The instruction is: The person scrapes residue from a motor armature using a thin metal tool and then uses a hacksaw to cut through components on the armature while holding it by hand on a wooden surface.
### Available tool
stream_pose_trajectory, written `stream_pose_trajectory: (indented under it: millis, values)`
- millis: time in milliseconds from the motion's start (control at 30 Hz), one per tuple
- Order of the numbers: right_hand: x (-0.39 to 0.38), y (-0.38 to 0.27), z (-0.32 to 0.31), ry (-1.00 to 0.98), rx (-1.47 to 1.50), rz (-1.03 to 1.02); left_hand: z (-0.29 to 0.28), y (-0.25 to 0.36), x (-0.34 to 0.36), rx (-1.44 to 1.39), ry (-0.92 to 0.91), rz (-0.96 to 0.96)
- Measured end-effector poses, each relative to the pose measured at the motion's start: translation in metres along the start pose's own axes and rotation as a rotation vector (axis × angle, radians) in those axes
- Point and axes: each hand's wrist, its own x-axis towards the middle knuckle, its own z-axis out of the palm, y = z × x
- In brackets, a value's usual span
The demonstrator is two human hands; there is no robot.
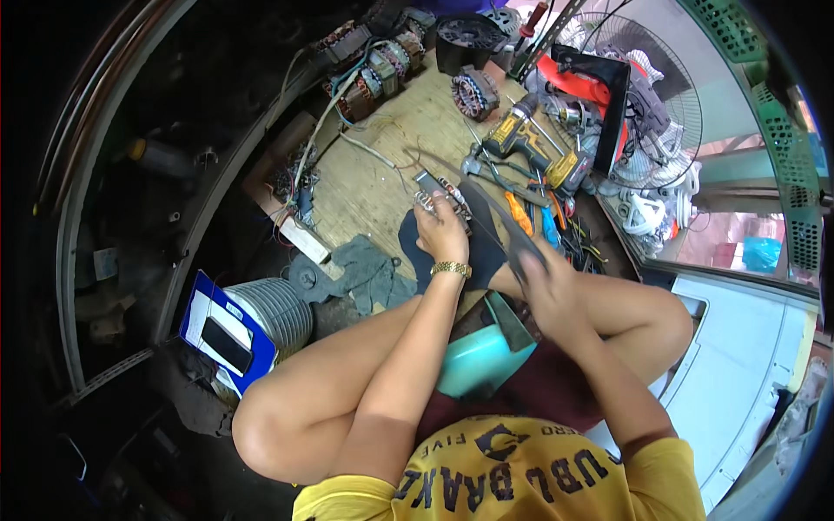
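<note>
My left hand (pixel 441 233), a gold-coloured bracelet at its wrist, is closed around a small motor stator (pixel 454 201) with copper windings and metal laminations. It holds the stator over a dark cloth (pixel 407 236) in front of my crossed legs. My right hand (pixel 549 291) is smeared by motion but wraps round a long, dark, blade-like tool (pixel 501 217). That tool slants up and left, passing just right of the stator; I cannot tell whether they touch. A thin wire and a pale cable (pixel 369 149) run across the wooden board (pixel 365 195) near the stator.
Beyond the board lie several stators (pixel 475 93). To the right are a yellow-black cordless drill (pixel 534 143), a hammer (pixel 473 163), and pliers and screwdrivers (pixel 519 211). A turquoise container (pixel 473 358) sits between my legs. At left, a phone (pixel 228 345) rests on a blue-edged board.
</note>
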Motion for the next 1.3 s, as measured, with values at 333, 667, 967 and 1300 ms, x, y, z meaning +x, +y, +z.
stream_pose_trajectory:
  millis: [333, 667, 967, 1300]
  values:
    - [-0.046, -0.002, -0.012, 0.005, 0.111, 0.079, -0.001, 0.006, -0.005, 0.05, 0.074, -0.057]
    - [0.088, 0.05, 0.05, 0.212, -0.003, -0.226, 0.011, 0.026, -0.013, 0.003, -0.063, -0.022]
    - [-0.036, -0.016, -0.015, -0.037, -0.013, 0.043, -0.006, 0.002, -0.01, -0.019, -0.005, 0.075]
    - [0.052, 0.023, 0.046, 0.175, 0.02, -0.14, 0.002, 0.01, -0.01, -0.038, -0.039, -0.01]
